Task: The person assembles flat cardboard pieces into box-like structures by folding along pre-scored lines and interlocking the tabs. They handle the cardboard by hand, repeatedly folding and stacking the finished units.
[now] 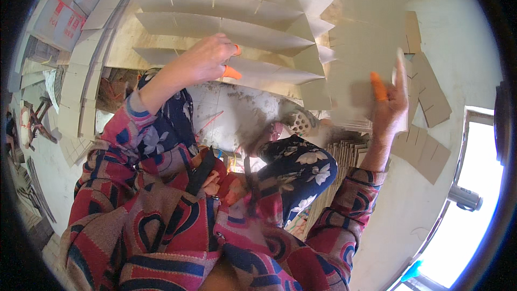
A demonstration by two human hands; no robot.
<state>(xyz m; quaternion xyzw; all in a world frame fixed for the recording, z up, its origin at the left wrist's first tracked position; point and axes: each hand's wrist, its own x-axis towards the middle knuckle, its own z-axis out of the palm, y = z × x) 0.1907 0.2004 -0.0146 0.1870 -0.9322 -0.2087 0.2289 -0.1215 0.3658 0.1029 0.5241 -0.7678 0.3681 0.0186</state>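
Slotted cardboard strips stand on edge in rows in front of me, crossed at their right end by a cardboard cross strip [309, 64]. My left hand [210, 56] is closed at the nearest long cardboard strip [274, 71]. Its orange-covered thumb and finger lie on either side of the strip's upper edge. At the right, a wide pale cardboard sheet [366, 27] reaches away from me, slightly blurred. My right hand [390, 102] grips its right edge, the orange-covered thumb over the face and a finger stretched along the side. The sheet's underside is hidden.
Flat slotted cardboard pieces [428, 89] lie on the floor at the right. Stacked strips [344, 153] stand by my right knee. Long cardboard pieces [81, 86] and a printed carton [56, 19] are at the left. A bright doorway [479, 183] is at the far right.
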